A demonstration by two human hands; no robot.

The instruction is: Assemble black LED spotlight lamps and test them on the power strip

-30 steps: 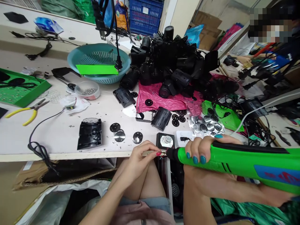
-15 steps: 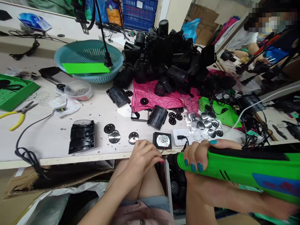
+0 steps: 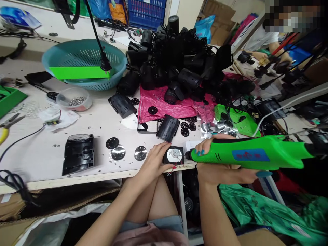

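My right hand point(image 3: 217, 164) is wrapped round a green electric screwdriver point(image 3: 246, 152), which lies nearly level with its black tip pointing left. That tip is close to the right side of a small square black part point(image 3: 173, 155) with a silver round piece and thin red wires, at the table's front edge. My left hand point(image 3: 156, 159) grips this part from its left side, fingers at the top corner and thumb at the lower edge. Left of it lie a silver-centred disc point(image 3: 140, 153) and an open black housing half point(image 3: 79, 153).
A heap of black lamps point(image 3: 179, 58) stands on pink plastic at the back. A teal basket point(image 3: 84, 46), a tub of screws point(image 3: 74, 99) and a green tray point(image 3: 238, 119) are around. Another person's hand point(image 3: 284, 57) is at the upper right.
My left hand has moved up onto the square black part, its fingers now at the edges. The screwdriver in my right hand has shifted left and up, swinging round so its rear end shows.
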